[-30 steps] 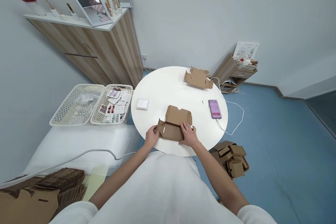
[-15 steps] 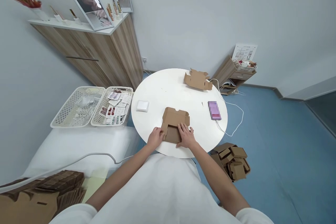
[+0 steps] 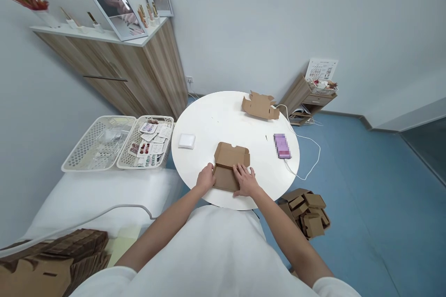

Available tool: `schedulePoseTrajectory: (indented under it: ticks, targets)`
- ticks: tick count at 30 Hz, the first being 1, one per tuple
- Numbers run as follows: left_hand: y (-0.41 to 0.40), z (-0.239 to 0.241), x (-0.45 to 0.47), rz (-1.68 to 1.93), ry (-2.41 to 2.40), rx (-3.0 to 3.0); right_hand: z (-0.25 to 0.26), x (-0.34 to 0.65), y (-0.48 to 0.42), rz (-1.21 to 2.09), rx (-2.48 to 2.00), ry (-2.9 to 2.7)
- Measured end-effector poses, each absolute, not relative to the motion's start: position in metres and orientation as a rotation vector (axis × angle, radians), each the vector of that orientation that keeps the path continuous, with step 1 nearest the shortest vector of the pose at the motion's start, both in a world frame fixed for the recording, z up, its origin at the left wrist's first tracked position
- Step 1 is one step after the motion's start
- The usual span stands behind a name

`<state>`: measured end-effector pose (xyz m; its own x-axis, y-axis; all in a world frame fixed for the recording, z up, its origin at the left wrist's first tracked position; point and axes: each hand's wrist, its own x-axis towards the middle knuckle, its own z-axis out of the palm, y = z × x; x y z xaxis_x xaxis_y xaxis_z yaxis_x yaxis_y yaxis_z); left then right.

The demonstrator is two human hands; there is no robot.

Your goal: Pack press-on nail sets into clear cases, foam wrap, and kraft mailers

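Observation:
A partly folded brown cardboard box [image 3: 226, 178] lies at the near edge of the white round table [image 3: 195, 116], its lid flap raised on the far side. At the box's left wall is my left hand [image 3: 206, 178], fingers closed on the wall. My right hand [image 3: 245, 180] grips the opposite side, with fingers reaching over the wall into the box and the thumb by the front edge. The box's right wall is mostly hidden under that hand. Farther back on the table lies an unfolded cardboard box blank [image 3: 259, 105].
A small white packet [image 3: 186, 141] is at the table's left, and a purple phone [image 3: 282, 145] with a cable is at its right. Two white baskets [image 3: 120, 162] stand at left. Stacked flat cardboard [image 3: 52, 264] is at lower left; folded boxes [image 3: 308, 213] sit at lower right.
The left side flap, upright in my left hand before, is now folded down into the box. My left hand has shifted slightly outward along the wall; my right hand stays in place.

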<state>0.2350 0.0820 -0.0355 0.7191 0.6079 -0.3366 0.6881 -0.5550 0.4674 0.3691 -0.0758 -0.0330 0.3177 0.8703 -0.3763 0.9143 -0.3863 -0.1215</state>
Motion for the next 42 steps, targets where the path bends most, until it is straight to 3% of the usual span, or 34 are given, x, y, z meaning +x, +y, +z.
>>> schedulePoseTrajectory:
  ticks: [10,16,21,24,31,37,42]
  targets:
    - [0.086,-0.027,0.227,-0.179,0.726,2.443,-0.037,0.370,-0.080,-0.562,2.415,1.704]
    - [0.093,-0.022,0.232,-0.427,0.532,2.576,-0.033,0.372,-0.084,-0.567,2.423,1.769]
    - [0.088,-0.028,0.231,-0.378,0.575,2.512,-0.040,0.375,-0.115,-0.594,3.072,1.308]
    - [0.083,-0.030,0.231,-0.324,0.624,2.450,-0.052,0.377,-0.136,-0.848,3.455,0.881]
    - [0.064,-0.030,0.248,-0.286,0.688,2.362,-0.040,0.391,-0.139,-1.238,3.603,0.783]
    - [0.040,-0.034,0.266,-0.274,0.724,2.320,-0.025,0.394,-0.135,-1.002,3.527,1.065]
    - [0.026,-0.038,0.272,-0.290,0.731,2.296,-0.036,0.409,-0.141,-0.904,3.547,0.838]
